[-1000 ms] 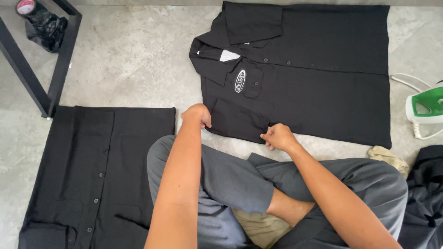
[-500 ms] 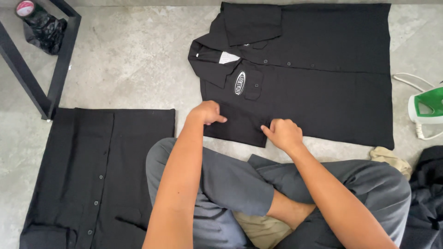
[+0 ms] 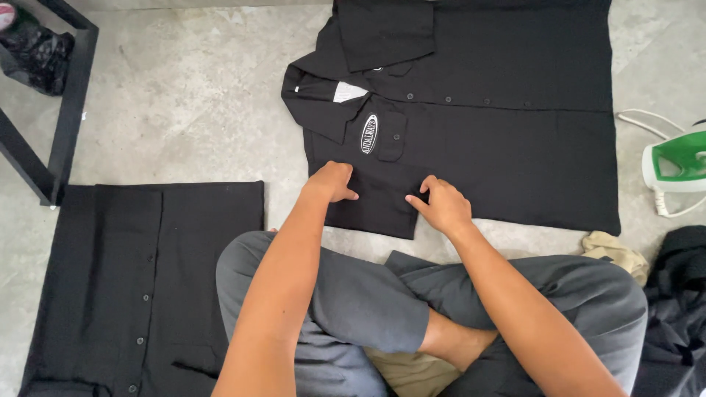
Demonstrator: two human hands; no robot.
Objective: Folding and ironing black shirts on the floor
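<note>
The black shirt (image 3: 478,140) lies flat on the concrete floor (image 3: 184,110), a sleeve folded in. The left hand (image 3: 332,181) and right hand (image 3: 441,206) press its near edge, fingers curled, gripping nothing. Judged: mid-fold; next needs a firm hem pinch.

I think this is a home, or a small place where clothes get ironed. I see a bare grey concrete floor (image 3: 184,110), black shirts (image 3: 500,125) laid flat on it, a green and white iron (image 3: 676,165) at the right edge, and a black metal frame (image 3: 62,110) at upper left.
</note>
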